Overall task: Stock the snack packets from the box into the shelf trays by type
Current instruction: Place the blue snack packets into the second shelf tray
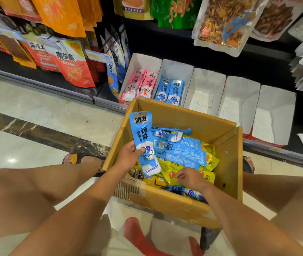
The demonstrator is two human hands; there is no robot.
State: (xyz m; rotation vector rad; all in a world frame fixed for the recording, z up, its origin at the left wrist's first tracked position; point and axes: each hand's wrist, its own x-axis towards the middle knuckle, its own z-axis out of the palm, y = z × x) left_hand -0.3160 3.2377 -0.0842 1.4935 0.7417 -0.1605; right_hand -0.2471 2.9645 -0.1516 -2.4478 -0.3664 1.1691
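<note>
Hanging stock was recorded at 10 to 2 o'clock: an orange pouch (62,13), a red pouch (73,69), a green pouch (172,10) and a clear pouch (224,24) printed with a blue fish. Pale marble floor (17,100), crossed by a dark stripe (36,132), was shown at 9 o'clock.

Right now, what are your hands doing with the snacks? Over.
Left hand grips blue packet above box. Right hand among yellow packets, grip unclear. Blue tray has room, nothing blocking.

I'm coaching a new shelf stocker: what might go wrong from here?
1. The blue packet in the left hand might land in the pink tray, directly beside the blue tray.
2. The right hand reaches into yellow packets tangled with blue ones, so it may lift mixed types.
</note>
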